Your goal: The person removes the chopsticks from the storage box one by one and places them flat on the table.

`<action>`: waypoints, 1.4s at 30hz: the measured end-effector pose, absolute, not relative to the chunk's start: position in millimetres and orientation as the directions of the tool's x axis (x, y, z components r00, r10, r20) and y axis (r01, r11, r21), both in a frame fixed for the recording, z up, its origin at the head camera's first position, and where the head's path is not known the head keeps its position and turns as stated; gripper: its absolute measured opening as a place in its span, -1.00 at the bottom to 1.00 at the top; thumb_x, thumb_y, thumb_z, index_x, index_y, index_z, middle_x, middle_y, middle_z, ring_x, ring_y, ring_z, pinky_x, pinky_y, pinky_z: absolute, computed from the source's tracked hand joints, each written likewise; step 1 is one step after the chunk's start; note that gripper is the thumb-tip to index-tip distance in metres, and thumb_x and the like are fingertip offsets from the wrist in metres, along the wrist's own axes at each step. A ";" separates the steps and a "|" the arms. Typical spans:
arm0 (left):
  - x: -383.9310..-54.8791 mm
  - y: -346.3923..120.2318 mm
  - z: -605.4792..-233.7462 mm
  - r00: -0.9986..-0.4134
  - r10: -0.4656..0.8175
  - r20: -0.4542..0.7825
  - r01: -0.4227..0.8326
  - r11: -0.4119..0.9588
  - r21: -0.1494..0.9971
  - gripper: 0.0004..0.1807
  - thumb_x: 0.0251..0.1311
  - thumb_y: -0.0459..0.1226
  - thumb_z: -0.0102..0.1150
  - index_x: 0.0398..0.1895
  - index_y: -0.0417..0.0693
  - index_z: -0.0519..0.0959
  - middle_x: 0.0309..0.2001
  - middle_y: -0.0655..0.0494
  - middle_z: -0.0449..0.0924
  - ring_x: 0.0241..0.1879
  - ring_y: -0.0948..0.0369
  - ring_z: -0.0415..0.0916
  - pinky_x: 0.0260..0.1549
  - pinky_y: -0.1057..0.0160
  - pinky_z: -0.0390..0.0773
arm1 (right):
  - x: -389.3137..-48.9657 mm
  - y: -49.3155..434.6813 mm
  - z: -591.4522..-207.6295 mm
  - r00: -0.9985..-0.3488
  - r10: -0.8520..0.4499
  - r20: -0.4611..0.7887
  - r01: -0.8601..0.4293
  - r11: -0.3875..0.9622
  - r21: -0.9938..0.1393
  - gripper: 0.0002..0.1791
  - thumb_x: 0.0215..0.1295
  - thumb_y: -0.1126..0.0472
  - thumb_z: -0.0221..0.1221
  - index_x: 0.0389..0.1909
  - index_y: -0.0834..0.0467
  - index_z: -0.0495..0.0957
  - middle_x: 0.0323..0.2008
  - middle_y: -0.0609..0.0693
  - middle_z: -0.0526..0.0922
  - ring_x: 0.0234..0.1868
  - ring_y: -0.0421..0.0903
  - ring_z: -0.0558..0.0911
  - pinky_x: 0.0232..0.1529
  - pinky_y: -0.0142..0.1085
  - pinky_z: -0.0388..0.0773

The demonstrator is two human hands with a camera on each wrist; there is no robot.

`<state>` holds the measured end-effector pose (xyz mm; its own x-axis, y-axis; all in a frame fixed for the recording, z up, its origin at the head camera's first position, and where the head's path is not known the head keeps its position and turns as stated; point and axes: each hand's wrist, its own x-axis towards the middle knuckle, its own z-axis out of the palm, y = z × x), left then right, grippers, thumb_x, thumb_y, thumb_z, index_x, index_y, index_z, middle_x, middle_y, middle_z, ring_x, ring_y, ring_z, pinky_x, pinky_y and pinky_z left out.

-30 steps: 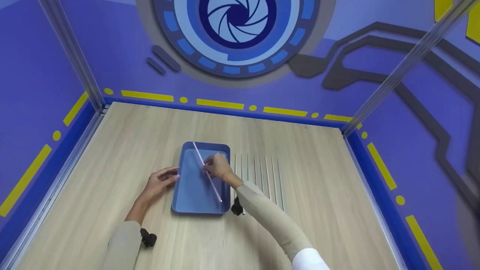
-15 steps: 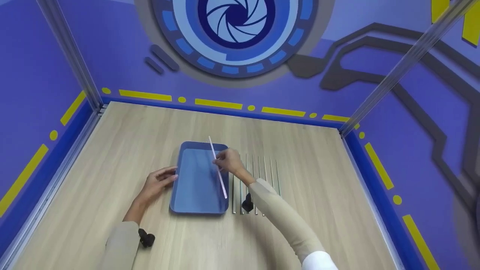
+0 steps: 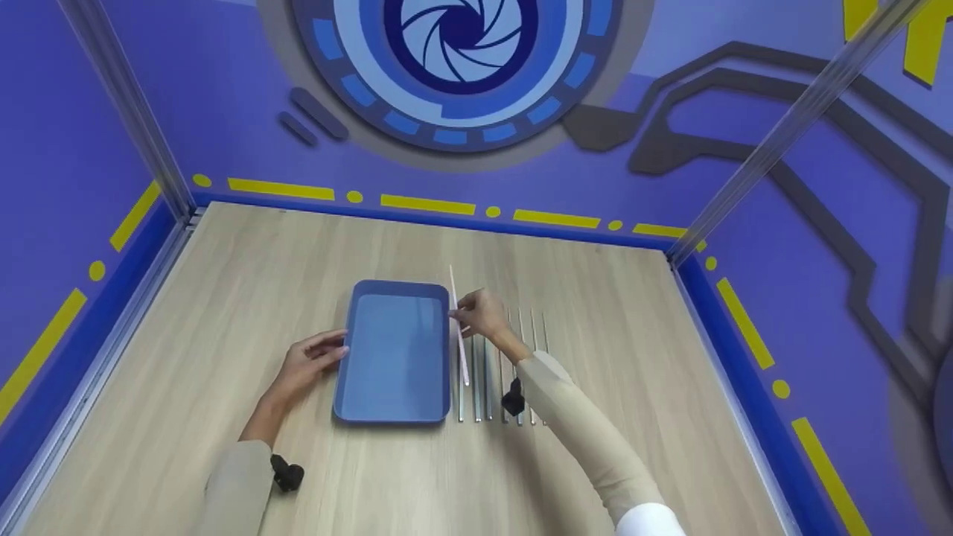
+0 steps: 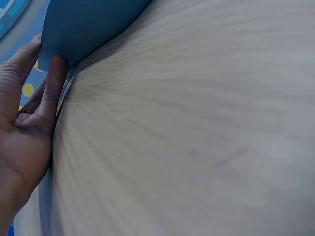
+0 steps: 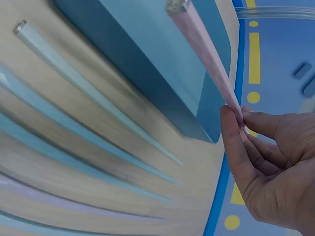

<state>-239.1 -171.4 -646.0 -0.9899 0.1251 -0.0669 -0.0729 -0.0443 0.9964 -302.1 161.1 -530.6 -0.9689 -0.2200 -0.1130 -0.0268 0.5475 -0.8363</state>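
Between thumb and fingertips, my right hand [image 3: 484,314] pinches a slim pink chopstick [image 3: 463,359] near the right rim of the blue tray [image 3: 394,357]. In the right wrist view the pink chopstick [image 5: 209,61] tapers toward the fingers, its thick silver-capped end pointing away from them. My left hand [image 3: 304,366] touches the tray's left side with fairly straight fingers; the left wrist view has these fingers against the tray wall [image 4: 93,24]. To the right of the tray lie several chopsticks [image 3: 478,394] in a row, partly hidden by my right hand and sleeve.
In the right wrist view the lying chopsticks are pale green [image 5: 88,86], blue and lilac, spaced roughly side by side. The wooden table [image 3: 327,246] is bounded by blue printed walls [image 3: 536,171] and metal posts [image 3: 797,134].
My right hand has carried the pink chopstick rightward from above the tray to its right rim. The chopstick's slant has lessened. My left hand stays at the tray's left side.
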 end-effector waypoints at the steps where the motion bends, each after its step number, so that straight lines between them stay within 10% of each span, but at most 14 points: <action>1: -239.0 -171.5 -645.6 -0.990 0.127 -0.068 -0.074 -0.043 0.996 -0.46 0.32 -0.35 0.32 0.33 -0.34 0.49 0.04 -0.06 0.63 -0.10 0.40 0.61 -0.08 0.45 0.68 | -302.1 163.4 -530.7 -0.970 -0.212 -0.116 -0.019 0.545 -0.838 -0.81 0.35 0.43 0.25 -0.15 0.53 0.64 -0.28 0.47 0.73 -0.34 0.20 0.80 -0.43 -0.30 0.78; 33: -238.7 -171.8 -648.4 -0.990 0.122 -0.072 -0.078 -0.044 0.996 -0.46 0.32 -0.35 0.32 0.33 -0.34 0.48 0.17 -0.34 0.54 -0.07 0.38 0.63 -0.07 0.45 0.68 | -297.8 254.4 -530.7 -0.980 0.048 -0.193 0.187 0.550 -0.814 -0.76 0.29 0.36 0.34 -0.11 0.45 0.67 -0.22 0.38 0.76 -0.33 0.08 0.81 -0.36 -0.24 0.80; 42: -239.3 -170.7 -648.8 -0.991 0.114 -0.069 -0.074 -0.040 0.996 -0.46 0.31 -0.36 0.33 0.32 -0.35 0.49 0.03 -0.04 0.63 -0.12 0.40 0.63 -0.13 0.45 0.68 | -293.0 274.0 -535.3 -0.976 0.074 -0.206 0.212 0.558 -0.803 -0.66 0.27 0.39 0.35 0.01 0.48 0.62 -0.24 0.36 0.76 -0.39 0.02 0.79 -0.42 -0.28 0.78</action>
